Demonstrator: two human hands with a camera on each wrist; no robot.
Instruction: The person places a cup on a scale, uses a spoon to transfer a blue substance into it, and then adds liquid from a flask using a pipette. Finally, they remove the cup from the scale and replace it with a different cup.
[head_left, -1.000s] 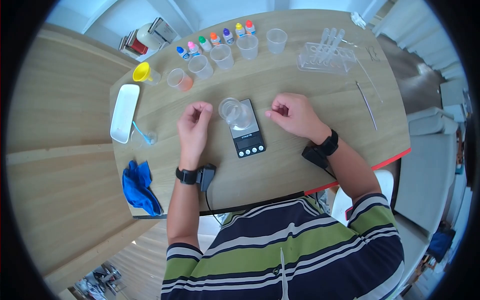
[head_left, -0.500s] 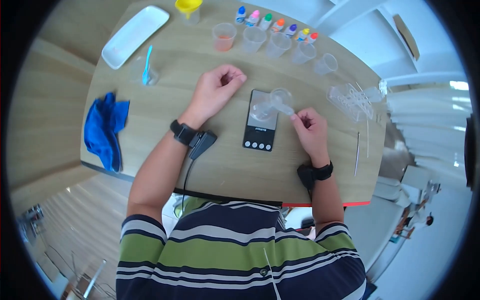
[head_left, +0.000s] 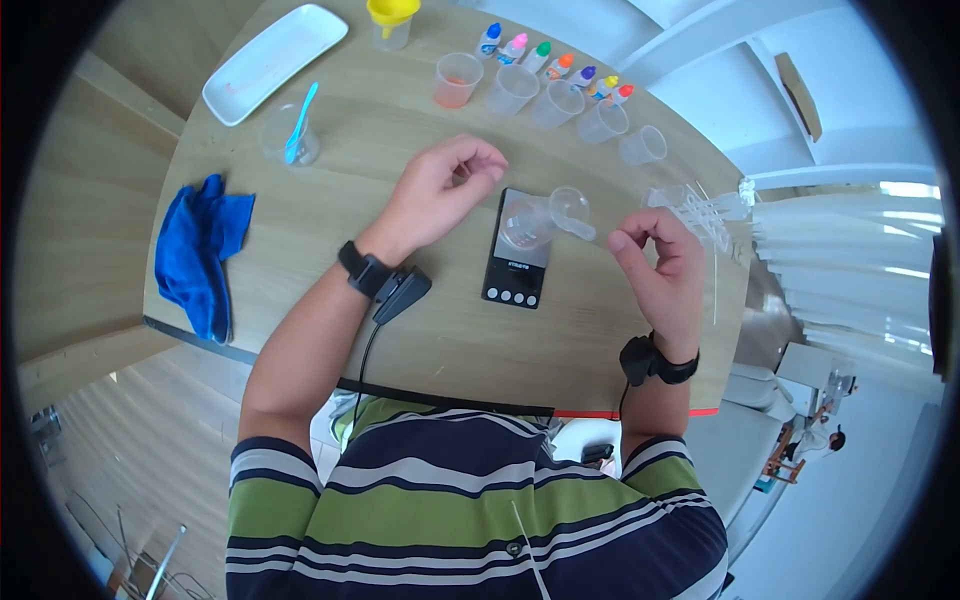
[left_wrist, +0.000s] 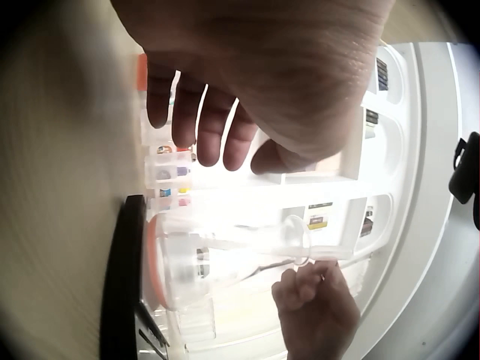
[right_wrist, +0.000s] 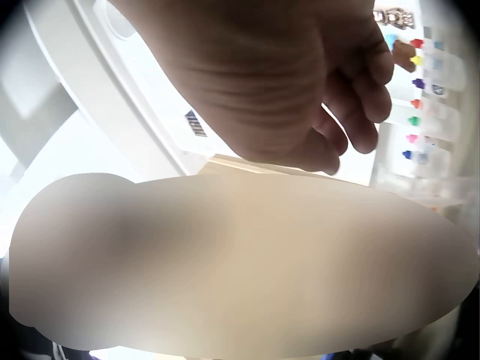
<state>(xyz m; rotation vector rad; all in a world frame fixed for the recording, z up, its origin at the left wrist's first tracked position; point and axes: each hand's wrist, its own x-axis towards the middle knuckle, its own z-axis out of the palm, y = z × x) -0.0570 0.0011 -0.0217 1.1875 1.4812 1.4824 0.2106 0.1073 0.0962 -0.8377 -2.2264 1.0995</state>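
Right hand (head_left: pixel 662 268) has moved away from the clear stick (head_left: pixel 577 229) at the flask's (head_left: pixel 522 233) mouth; it and left hand (head_left: pixel 434 193) curl loosely, empty. Flask sits on scale (head_left: pixel 514 282); best keep both clear.

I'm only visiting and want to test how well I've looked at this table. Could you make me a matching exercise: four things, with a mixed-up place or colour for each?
Things:
1. Clear vessel
2. Cloth
3. Funnel
4. Tray

Places and colours:
A. Blue
B. White
C. Standing on the scale
D. Yellow

Right pairs: 1-C, 2-A, 3-D, 4-B
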